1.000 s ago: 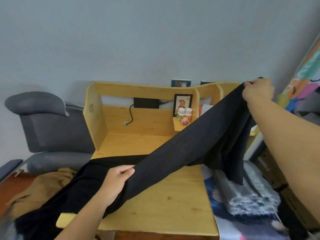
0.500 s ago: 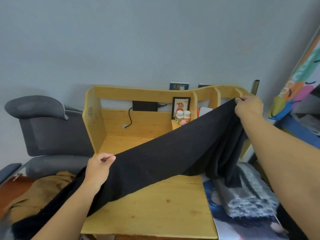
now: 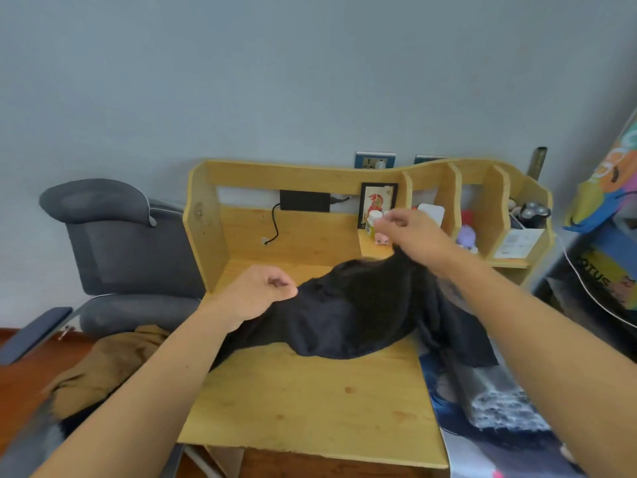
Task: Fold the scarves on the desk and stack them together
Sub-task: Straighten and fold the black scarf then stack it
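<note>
Now both hands [image 3: 256,293] [image 3: 412,232] grip the black scarf [image 3: 358,312], bunched left-to-right across the desk [image 3: 310,401].

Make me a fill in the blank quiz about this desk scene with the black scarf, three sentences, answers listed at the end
The black scarf lies bunched on the wooden ____. The left hand grips the scarf's ____ end. Draped beside the grey chair, off the desk, is a cloth coloured ____.

Missing words: desk; left; brown
</note>
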### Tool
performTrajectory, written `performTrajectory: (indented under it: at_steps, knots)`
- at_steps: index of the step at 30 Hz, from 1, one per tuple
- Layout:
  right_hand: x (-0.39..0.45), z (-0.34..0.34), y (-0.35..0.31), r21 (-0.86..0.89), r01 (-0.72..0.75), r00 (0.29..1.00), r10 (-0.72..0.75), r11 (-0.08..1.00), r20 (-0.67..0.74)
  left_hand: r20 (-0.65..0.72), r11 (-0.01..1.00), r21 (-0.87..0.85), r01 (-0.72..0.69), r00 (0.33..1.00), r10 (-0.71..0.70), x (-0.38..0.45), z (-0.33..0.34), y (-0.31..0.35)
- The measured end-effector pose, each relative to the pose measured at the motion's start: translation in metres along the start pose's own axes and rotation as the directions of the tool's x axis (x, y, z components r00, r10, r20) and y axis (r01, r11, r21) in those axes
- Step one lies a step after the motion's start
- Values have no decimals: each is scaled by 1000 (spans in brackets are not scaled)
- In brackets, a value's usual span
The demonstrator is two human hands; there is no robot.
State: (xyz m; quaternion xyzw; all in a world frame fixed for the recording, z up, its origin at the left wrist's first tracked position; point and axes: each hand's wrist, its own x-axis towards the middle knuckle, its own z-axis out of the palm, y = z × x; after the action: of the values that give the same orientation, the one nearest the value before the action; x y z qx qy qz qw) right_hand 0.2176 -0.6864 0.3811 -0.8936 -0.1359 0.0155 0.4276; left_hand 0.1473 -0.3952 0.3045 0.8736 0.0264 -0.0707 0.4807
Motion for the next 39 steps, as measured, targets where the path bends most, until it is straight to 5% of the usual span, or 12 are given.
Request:
performTrajectory:
  at_steps: [2,4,8,14,24,29,34,39]
  knots:
    - [-13,50,-19,-183,232,908,-146,955,392,74,999,-20,-48,996,49,-2,8,15]
    - [-16,96,-18,-205,368,803,-198,907,563,112,996,-55,-68,991,74,-5,14,16]
    - [-2,118,-6,-281,239,847,-58,929,529,-43,988,-151,-22,999,15,-16,17,-13]
    - [-7,135,-12,-98,208,766,-100,973,635,-16,968,-242,-64,998,62,-29,24,-22]
    - [-18,134,-24,-163,249,754,-85,955,652,-27,983,-126,-135,991,132,-31,9,-30]
    - [-15,118,-31,-218,279,858,-141,935,493,-129,991,91,-94,986,105,-37,23,-54]
    - [-10,96,-43,-215,340,892,-242,915,380,-490,983,138,-122,854,174,-60,46,-90]
    - [-12,94,-52,-223,407,875,-308,886,372,-518,937,282,-208,788,331,-65,52,-90]
